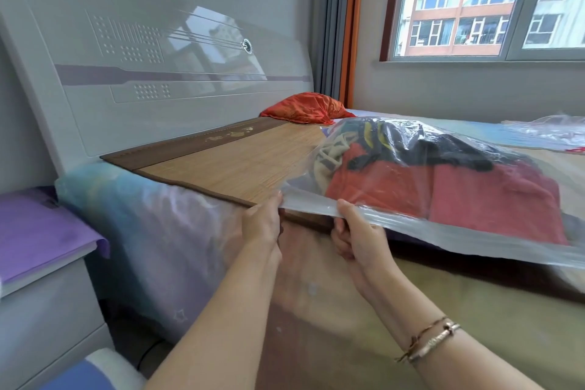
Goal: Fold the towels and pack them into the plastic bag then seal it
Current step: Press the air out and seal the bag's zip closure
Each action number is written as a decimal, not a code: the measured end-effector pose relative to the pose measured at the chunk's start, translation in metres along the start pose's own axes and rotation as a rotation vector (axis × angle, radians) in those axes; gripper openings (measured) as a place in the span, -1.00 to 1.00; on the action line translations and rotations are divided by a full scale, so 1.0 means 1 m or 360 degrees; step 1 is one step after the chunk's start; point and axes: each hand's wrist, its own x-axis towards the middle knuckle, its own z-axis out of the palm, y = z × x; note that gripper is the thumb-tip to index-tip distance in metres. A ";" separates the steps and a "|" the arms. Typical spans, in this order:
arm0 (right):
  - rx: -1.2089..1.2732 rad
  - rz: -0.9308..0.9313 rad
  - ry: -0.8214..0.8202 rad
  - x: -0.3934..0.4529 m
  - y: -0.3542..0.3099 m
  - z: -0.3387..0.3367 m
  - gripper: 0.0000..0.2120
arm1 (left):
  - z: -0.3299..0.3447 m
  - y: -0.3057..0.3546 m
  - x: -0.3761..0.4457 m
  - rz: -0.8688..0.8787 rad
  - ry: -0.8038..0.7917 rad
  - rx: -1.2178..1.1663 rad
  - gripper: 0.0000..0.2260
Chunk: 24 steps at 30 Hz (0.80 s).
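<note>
A large clear plastic bag [474,228] lies on the bed, stuffed with folded towels: a red one [443,190], a black one [437,149] and a beige one. Its open edge hangs over the near side of the bed. My left hand [261,225] pinches the bag's left corner at that edge. My right hand [354,231] pinches the same edge a little to the right, thumb on top and fingers underneath.
A bamboo mat [240,158] covers the bed below the grey headboard [158,73]. An orange cushion [304,109] lies at the far corner. More clear plastic [550,130] sits at the right. A nightstand with a purple cover [41,231] stands at the left.
</note>
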 end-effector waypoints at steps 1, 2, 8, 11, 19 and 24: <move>-0.0016 -0.0003 0.0007 0.000 0.001 -0.001 -0.55 | -0.002 0.001 0.001 0.0017 -0.0029 0.0046 -0.82; -0.0018 -0.0003 0.0017 -0.001 0.001 -0.001 -0.55 | -0.003 0.003 -0.001 -0.0006 -0.0081 0.0065 -0.80; -0.0068 0.0188 -0.0096 -0.002 0.000 0.008 -0.49 | -0.015 0.017 -0.005 -0.0005 -0.0320 0.0416 -0.69; -0.0228 0.0247 -0.0242 -0.004 0.005 0.028 -0.52 | -0.024 0.015 -0.007 0.0116 -0.0314 0.0517 -0.64; -0.0212 0.0220 -0.0258 0.002 0.015 0.076 -0.59 | -0.040 0.020 0.002 0.0248 -0.0657 0.0548 -0.66; 0.0086 0.0069 -0.0119 0.005 0.019 0.076 -0.59 | -0.036 0.018 0.001 0.0191 -0.0654 0.0171 -0.69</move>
